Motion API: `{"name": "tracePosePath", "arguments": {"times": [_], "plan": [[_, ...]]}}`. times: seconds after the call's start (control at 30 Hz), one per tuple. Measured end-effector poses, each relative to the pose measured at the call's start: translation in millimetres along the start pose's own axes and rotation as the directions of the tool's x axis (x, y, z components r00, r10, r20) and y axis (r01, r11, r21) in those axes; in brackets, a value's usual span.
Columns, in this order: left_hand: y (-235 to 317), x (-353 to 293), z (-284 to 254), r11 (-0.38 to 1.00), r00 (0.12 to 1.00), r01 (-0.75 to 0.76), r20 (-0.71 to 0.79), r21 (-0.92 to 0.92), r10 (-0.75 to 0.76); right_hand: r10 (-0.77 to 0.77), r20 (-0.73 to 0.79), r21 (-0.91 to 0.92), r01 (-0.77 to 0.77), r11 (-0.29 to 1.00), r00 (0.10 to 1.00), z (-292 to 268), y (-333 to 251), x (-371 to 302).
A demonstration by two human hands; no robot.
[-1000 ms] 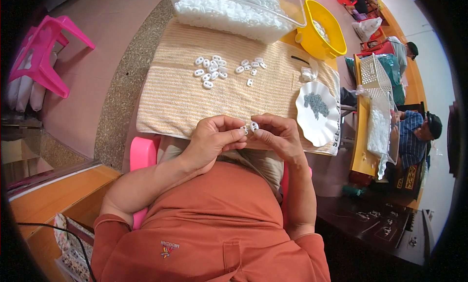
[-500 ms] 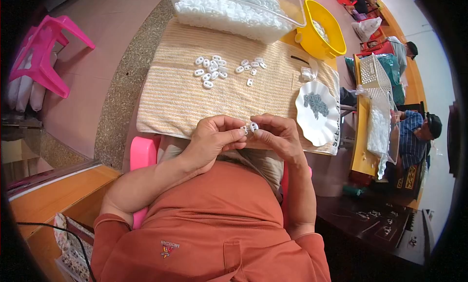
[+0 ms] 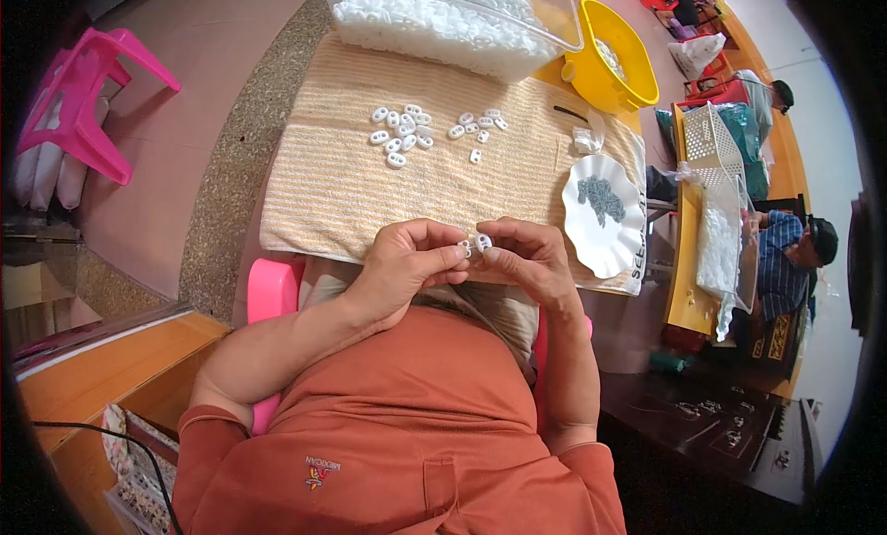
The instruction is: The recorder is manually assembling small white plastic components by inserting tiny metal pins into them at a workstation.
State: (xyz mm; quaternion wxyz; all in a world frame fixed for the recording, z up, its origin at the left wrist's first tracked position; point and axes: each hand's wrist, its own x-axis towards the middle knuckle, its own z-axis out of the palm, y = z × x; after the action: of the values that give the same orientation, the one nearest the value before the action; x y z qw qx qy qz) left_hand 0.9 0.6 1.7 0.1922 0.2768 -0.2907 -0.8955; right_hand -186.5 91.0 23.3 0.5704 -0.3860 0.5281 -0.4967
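My left hand [image 3: 418,258] pinches a small white plastic part [image 3: 466,249] with holes between thumb and fingertips. Right beside it, my right hand [image 3: 528,258] grips a white oval two-hole plastic piece [image 3: 483,243] the same way. Both parts sit close together just above the towel's near edge; whether they touch is too small to tell. On the striped towel [image 3: 342,202] beyond my hands lies a group of white oval two-hole pieces [image 3: 395,161]. A smaller cluster of similar pieces [image 3: 475,155] lies to its right.
A clear bin [image 3: 443,27] heaped with white parts stands at the far edge. Right of it is a yellow basin [image 3: 637,91]. A white scalloped dish [image 3: 605,258] holds small grey pieces. Another person [image 3: 785,258] sits at a table on the right. A pink stool [image 3: 83,110] stands left.
My hands stay nearly in place, still holding the two white parts close together. The rest of the view has shifted very slightly.
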Motion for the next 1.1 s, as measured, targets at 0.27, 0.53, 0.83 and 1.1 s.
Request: {"name": "tracePosePath", "arguments": {"times": [0.27,0.53,0.83,1.1], "plan": [[-0.1,-0.5,0.0,1.0,1.0,0.002,0.0,0.023,-0.002,0.034,0.001,0.004,-0.034,0.999,0.999,0.0,2.2,0.7],[0.1,-0.9,1.6,1.0,1.0,-0.004,0.004,0.023,0.004,0.028,0.039,0.094,-0.031,0.995,0.999,2.4,5.7,1.6],[-2.0,0.6,-1.1,1.0,1.0,-0.01,0.017,0.015,0.01,0.027,0.033,0.098,-0.031,0.995,0.999,2.5,8.9,2.0],[-1.5,0.2,-0.2,1.0,1.0,0.002,0.008,0.017,-0.002,0.026,0.026,0.084,-0.028,0.996,0.999,3.8,8.4,2.3]]}}
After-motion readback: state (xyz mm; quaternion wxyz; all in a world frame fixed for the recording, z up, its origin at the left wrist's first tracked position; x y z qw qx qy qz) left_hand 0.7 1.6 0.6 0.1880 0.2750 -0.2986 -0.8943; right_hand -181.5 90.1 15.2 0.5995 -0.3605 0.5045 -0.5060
